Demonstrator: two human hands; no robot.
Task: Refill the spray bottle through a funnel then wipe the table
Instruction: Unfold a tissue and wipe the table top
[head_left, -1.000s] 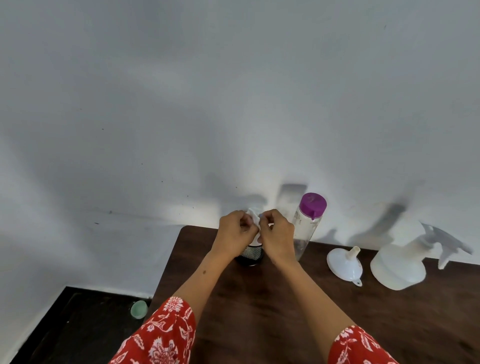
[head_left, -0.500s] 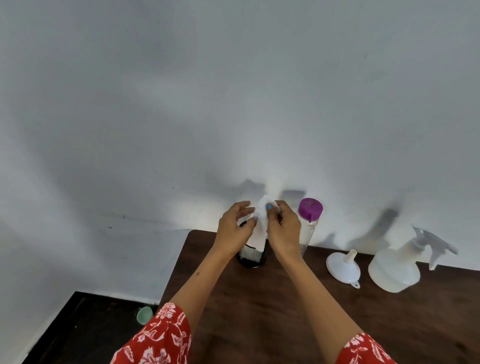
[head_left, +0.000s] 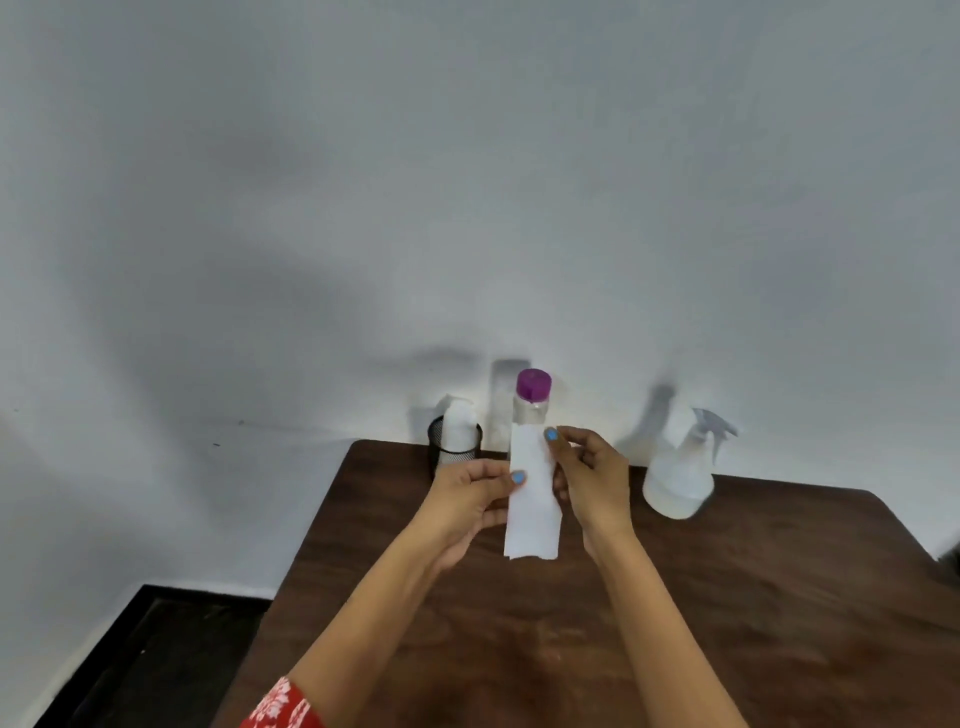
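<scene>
A folded white tissue (head_left: 532, 499) hangs upright above the dark wooden table (head_left: 675, 623), held between both hands. My left hand (head_left: 472, 501) pinches its left edge with thumb on the front. My right hand (head_left: 592, 480) pinches its upper right edge. Behind the tissue stands a clear water bottle (head_left: 531, 410) with a purple cap. The white spray bottle (head_left: 678, 480) stands to the right near the wall. The funnel is hidden behind my right hand.
A black mesh holder (head_left: 453, 447) with more white tissue in it stands at the table's back left corner. A white wall rises just behind the table. Dark floor lies beyond the table's left edge.
Both hands pulled a tissue up out of the mesh holder and brought it toward me and to the right. The holder now stands uncovered.
</scene>
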